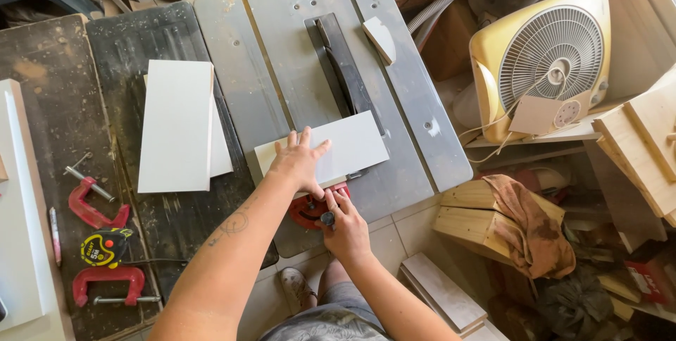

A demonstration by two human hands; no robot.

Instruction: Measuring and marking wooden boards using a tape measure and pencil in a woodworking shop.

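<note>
Flat and spread, my left hand (299, 161) presses down on a white panel (331, 149) that lies on the grey table-saw top (282, 66), fingers open and gripping nothing. Just below it my right hand (345, 225) pinches a small dark knob (327, 218) on a red miter gauge (310, 208) at the near edge of the saw, right behind the panel.

Going from the left, I see a white board (21, 228) along the edge of the dark, dusty bench (56, 80), then two red clamps (95, 203) and a yellow-and-black tape measure (105, 247) between them. Next come two stacked white panels (176, 126) lying flat beside the saw. On the saw top, the dark blade insert (341, 66) runs away from me, with a small white offcut (380, 38) just to its right. Further right a yellow fan (542, 59) leans on the floor, and near it a brown rag (528, 221) drapes over wooden blocks (465, 218).
</note>
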